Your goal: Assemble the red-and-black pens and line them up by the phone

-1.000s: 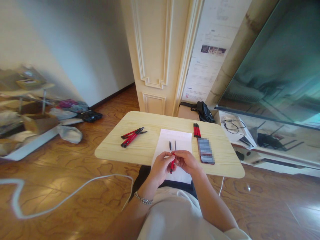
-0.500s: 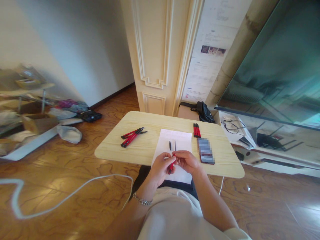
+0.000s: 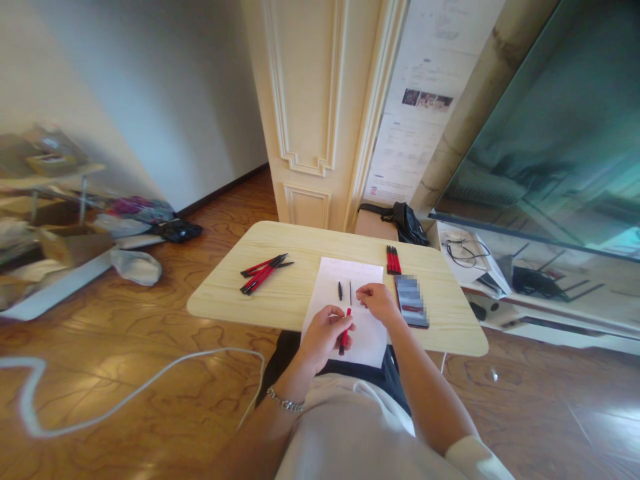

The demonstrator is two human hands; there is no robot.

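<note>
My left hand [image 3: 325, 335] is closed around a red pen barrel [image 3: 345, 331], which stands slanted over the white paper [image 3: 365, 343]. My right hand [image 3: 379, 301] hovers just right of a thin dark pen refill [image 3: 351, 293]. Its thumb and fingertips are drawn together; whether something tiny is pinched there is too small to tell. Left of the refill lies a short black pen part [image 3: 340, 291], tapered at its ends. Both pieces rest on the paper.
Several red-and-black pens [image 3: 263, 272] lie in a loose pile on the table [image 3: 220, 293], at the left. More pens [image 3: 393, 260] stand side by side at the right, above a phone [image 3: 412, 301]. Behind the table is a black bag [image 3: 409, 223].
My right hand has come away from the red barrel and moved up and right, beside the refill. My left hand still holds the barrel in about the same place.
</note>
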